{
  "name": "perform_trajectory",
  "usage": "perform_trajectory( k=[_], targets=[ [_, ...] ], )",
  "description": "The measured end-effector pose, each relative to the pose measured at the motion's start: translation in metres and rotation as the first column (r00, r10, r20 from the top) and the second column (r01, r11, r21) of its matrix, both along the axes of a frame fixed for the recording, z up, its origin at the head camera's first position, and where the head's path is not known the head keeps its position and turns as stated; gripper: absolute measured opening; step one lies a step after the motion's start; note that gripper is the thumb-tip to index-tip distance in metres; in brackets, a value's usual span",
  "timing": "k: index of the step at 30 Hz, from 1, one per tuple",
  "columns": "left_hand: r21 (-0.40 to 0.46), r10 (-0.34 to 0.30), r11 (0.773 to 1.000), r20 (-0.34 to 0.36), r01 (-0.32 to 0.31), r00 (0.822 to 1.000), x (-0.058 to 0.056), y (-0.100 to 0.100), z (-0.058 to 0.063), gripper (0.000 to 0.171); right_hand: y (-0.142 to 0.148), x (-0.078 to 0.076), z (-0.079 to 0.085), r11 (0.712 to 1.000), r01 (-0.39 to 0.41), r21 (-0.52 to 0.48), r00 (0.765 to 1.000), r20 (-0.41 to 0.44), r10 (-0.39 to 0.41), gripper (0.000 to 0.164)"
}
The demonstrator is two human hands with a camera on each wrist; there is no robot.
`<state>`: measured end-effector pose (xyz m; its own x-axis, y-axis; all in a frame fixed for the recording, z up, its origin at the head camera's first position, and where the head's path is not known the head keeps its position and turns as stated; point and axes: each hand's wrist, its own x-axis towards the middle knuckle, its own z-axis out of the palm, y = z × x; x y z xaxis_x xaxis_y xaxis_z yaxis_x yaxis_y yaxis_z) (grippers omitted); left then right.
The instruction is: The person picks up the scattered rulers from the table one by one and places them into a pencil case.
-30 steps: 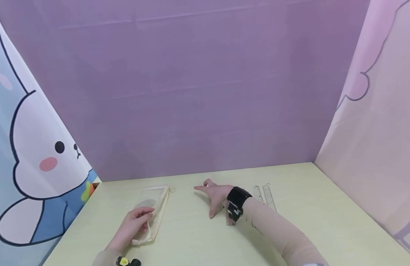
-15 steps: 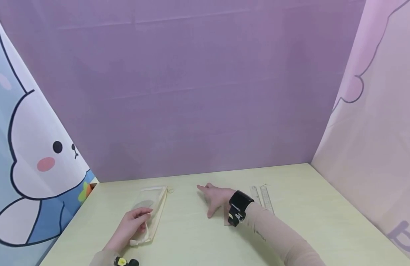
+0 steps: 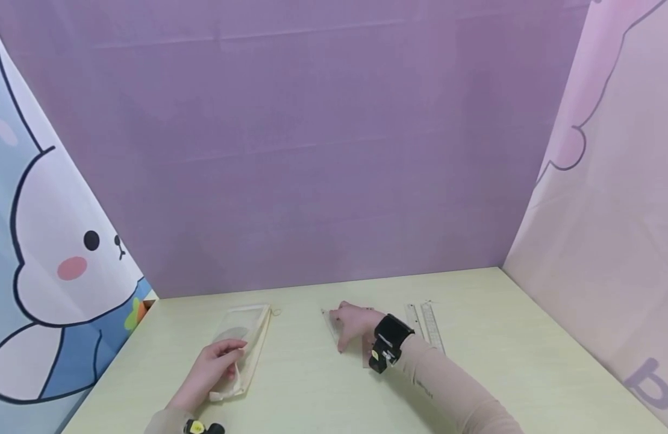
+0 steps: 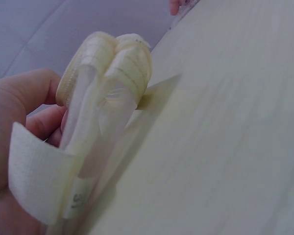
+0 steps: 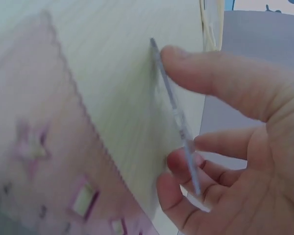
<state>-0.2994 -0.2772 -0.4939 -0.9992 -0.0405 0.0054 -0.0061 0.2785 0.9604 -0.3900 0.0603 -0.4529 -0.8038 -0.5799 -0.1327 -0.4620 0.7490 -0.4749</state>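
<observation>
My left hand [image 3: 217, 364] grips a see-through pouch [image 3: 249, 361] with cream zipped edges at the table's left. In the left wrist view, the pouch's zipper end [image 4: 105, 63] and a pale fabric tab [image 4: 39, 171] face the camera, and fingers curl behind it. My right hand [image 3: 357, 322] holds a thin clear plastic ruler [image 3: 331, 328] between thumb and fingers, near mid-table. The right wrist view shows this ruler [image 5: 179, 122] edge-on, so its full outline cannot be told. Below that hand lies a pinkish stencil ruler [image 3: 367, 355] with a wavy edge and star cut-outs, partly covered.
Two narrow clear rulers, a left one [image 3: 414, 318] and a right one [image 3: 432, 325], lie side by side beyond the right forearm. A purple cloth wall [image 3: 323, 181] stands behind the pale table [image 3: 301, 386], with printed cloths at both sides.
My right forefinger has drawn in from pointing left, and the clear ruler now shows tilted in that hand. The left hand and pouch stay in place; the view has shifted slightly.
</observation>
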Motion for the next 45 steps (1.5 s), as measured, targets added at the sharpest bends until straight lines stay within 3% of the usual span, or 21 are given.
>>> perform_trajectory(
  k=[6,13,18,21,25,35,45],
  targets=[
    [0.001,0.007,1.000,-0.001,-0.007,1.000,0.000,0.001,0.001,0.027,-0.002,0.006,0.004,0.992,0.068,-0.105,0.998,-0.002,-0.069,0.067],
    [0.003,-0.004,1.000,0.006,0.003,1.000,0.000,0.002,0.002,0.030,0.001,0.004,-0.008,0.968,0.162,-0.192,0.984,-0.039,-0.172,0.047],
    [-0.008,-0.002,1.000,0.003,0.002,1.000,-0.001,0.001,0.000,0.029,0.009,0.008,-0.011,0.902,0.248,-0.353,0.969,0.086,-0.233,0.040],
    [-0.019,0.002,1.000,0.000,-0.002,1.000,-0.001,0.001,-0.001,0.029,0.013,0.008,-0.013,0.851,0.288,-0.439,0.956,0.180,-0.231,0.037],
    [-0.020,0.005,1.000,0.001,-0.005,1.000,-0.001,0.001,-0.003,0.028,0.017,0.008,-0.016,0.813,0.322,-0.485,0.941,0.260,-0.217,0.034],
    [-0.056,-0.007,0.998,-0.004,0.007,1.000,0.001,-0.001,-0.003,0.031,0.024,0.006,-0.023,0.747,0.338,-0.573,0.915,0.386,-0.118,0.041],
    [-0.076,0.005,0.997,0.002,-0.005,1.000,-0.002,-0.002,-0.004,0.032,0.026,0.008,-0.020,0.699,0.347,-0.625,0.895,0.444,-0.046,0.048]
  ],
)
